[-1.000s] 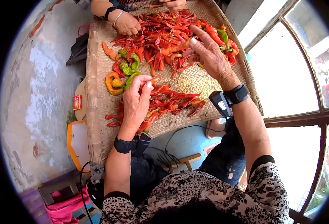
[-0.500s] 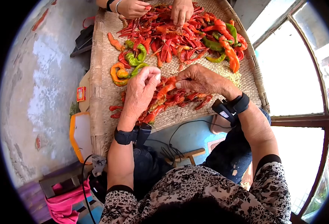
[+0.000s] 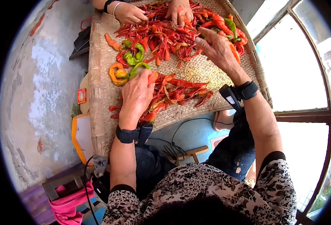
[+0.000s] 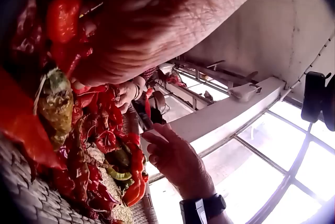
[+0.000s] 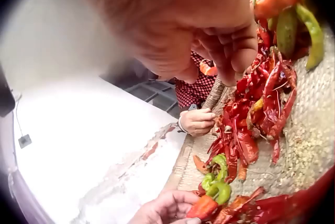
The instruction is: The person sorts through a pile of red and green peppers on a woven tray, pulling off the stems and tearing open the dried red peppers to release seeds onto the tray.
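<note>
Left hand (image 3: 136, 96) has its fingers curled and pinches a red chili (image 3: 152, 77) over the near heap (image 3: 180, 92). The chili's long side points away from the fingertips, toward the far heap (image 3: 165, 33). Both heaps lie on the woven tray (image 3: 98, 75), with green chilies (image 3: 133, 58) just past the left hand. Right hand (image 3: 220, 50) was beside the left hand before. Now it reaches into the far heap, and I cannot tell if it grips anything.

sleeves (image 3: 195, 195): black-white floral | wrists: black camera straps (image 3: 127, 135)
</note>
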`<state>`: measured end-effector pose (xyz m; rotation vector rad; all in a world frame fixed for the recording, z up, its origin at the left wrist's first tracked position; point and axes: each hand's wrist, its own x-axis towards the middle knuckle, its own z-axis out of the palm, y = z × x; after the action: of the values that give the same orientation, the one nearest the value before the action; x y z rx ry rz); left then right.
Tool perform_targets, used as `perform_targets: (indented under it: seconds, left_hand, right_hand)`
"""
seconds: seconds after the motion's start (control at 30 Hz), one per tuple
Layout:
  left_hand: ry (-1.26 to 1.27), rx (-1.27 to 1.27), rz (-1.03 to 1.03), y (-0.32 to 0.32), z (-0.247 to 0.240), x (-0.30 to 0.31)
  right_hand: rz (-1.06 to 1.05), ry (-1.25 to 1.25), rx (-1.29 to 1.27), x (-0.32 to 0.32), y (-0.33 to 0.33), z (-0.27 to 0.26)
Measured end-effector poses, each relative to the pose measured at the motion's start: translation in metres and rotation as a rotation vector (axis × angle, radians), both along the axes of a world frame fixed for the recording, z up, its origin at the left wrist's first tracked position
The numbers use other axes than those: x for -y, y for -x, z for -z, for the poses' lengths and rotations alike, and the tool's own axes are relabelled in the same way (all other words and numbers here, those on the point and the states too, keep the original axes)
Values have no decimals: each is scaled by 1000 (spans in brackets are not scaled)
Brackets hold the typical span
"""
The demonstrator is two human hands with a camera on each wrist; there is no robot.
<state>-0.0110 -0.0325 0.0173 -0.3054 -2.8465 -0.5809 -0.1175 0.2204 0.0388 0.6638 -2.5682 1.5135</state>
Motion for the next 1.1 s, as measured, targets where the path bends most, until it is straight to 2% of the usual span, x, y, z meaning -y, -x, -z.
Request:
perform_targets:
  seconds: [0.03,0.1,0.17,0.23,0.27,0.3,0.37,0.4,0.5,0.57,0.63,0.67,0.77,0.8,0.83,0.9,0.93,0.97,1.03,1.1]
  left_hand:
    - [1,1,3,1,-1,-1]
    - [-61,-143,-34,1,-6,-6]
    - [-86,-146,-4,-4,-11,-13]
    - [-134,-174,175,-5,-10,-20]
    - [-140,-162,191,-6,-7,-23]
    - [-143,-160,189,-6,-4,-25]
    - [-223,-114,193,-7,1,-25]
    - [-214,-130,195,-7,2,-25]
    - [-247,-125,200,-7,-1,-25]
    - [-242,-83,184,-8,-3,-23]
    - [-102,-73,84,-8,-3,-20]
    - [-70,26,-14,-9,-7,-21]
    - [40,-35,-3,-6,2,-17]
    - [33,-41,-23,-7,1,-22]
    - [36,-42,-18,-7,2,-22]
    - [69,68,128,-5,8,-20]
    - [89,-43,165,-5,13,-20]
    - [90,-42,167,-4,15,-20]
    - [-4,10,208,-4,13,-22]
    - [-44,35,204,-5,9,-24]
  right_hand:
    - [-25,-230,-60,0,-2,7]
    - [-305,-167,39,11,-13,16]
    - [-400,-118,92,27,-33,11]
    - [-478,3,183,40,-44,17]
    - [-492,-10,209,43,-44,19]
    - [-492,-13,211,44,-42,19]
    - [-466,15,511,44,-36,19]
    - [-468,82,543,42,-34,18]
    - [-386,201,560,45,-35,18]
    - [-417,209,551,43,-29,16]
    - [-410,251,529,35,-21,2]
    - [-352,433,484,28,-11,4]
    - [-241,844,252,18,12,-1]
    - [-242,789,473,9,4,-15]
    - [-239,793,471,8,3,-9]
    - [-150,368,327,12,0,5]
    - [-271,255,369,12,-3,6]
    - [-331,85,374,15,-8,9]
    - [-411,-301,191,27,-18,12]
    - [-475,-413,-235,35,-30,31]
